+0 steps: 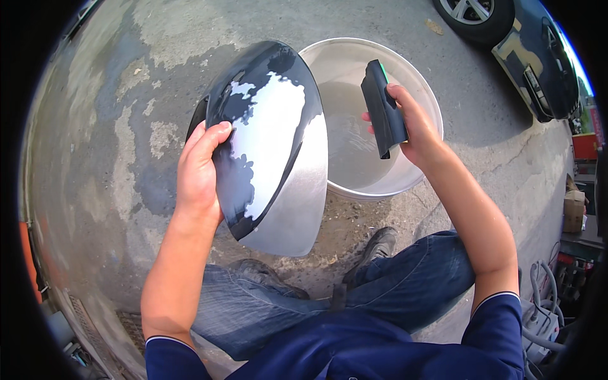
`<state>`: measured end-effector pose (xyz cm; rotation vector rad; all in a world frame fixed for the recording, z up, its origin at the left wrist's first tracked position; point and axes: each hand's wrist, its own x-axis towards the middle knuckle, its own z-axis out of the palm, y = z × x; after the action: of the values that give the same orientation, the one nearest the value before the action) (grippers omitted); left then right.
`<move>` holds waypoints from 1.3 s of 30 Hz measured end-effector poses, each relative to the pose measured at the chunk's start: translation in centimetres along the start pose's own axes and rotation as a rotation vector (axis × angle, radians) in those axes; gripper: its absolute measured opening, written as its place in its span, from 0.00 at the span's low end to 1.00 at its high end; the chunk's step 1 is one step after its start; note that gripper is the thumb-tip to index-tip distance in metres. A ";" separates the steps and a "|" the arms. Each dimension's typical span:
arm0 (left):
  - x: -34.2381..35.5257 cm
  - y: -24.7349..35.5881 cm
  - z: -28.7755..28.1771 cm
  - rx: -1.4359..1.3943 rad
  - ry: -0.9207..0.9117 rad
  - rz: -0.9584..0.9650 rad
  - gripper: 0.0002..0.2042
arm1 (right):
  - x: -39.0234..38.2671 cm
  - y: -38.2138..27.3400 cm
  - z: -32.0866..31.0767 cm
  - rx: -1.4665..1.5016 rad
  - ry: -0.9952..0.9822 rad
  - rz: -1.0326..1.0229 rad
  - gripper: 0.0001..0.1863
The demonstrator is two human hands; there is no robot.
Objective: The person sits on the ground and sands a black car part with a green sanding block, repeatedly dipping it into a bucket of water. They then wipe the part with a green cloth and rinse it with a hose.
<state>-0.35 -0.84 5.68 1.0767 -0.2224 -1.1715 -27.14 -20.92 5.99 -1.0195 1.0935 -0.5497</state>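
Note:
My left hand grips the left edge of a curved car body panel, thumb on top and fingers underneath. Most of the panel is glossy black with bright sky reflections; its lower right part is dull grey. In my right hand is a sanding block wrapped in dark sheet, probably sandpaper, with a green strip showing at its upper edge. That block is held over a round white tub of cloudy water, apart from the panel. The panel overlaps the tub's left rim.
Stained concrete floor surrounds the tub. At the upper right stands part of a dark car with a wheel. A cardboard box and grey hoses lie along the right side. My shoes are just below the tub.

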 end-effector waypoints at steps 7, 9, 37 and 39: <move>-0.2 -0.1 1.3 0.015 -0.016 0.041 0.09 | 1.6 1.8 -1.1 -0.151 -0.026 -0.021 0.29; 0.1 -0.3 1.2 0.025 -0.026 0.049 0.10 | 1.4 1.9 -0.6 -0.263 -0.016 -0.056 0.31; 6.1 -0.7 -3.9 0.162 0.004 -0.064 0.02 | 1.5 2.4 -0.6 -0.499 -0.057 -0.177 0.37; 6.1 -0.3 -4.2 0.176 0.058 -0.025 0.02 | 1.8 2.6 -0.7 -0.459 -0.035 -0.177 0.39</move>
<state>4.80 -3.49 1.03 1.2691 -0.2715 -1.1570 -27.34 -21.38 2.80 -1.5312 1.1301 -0.4260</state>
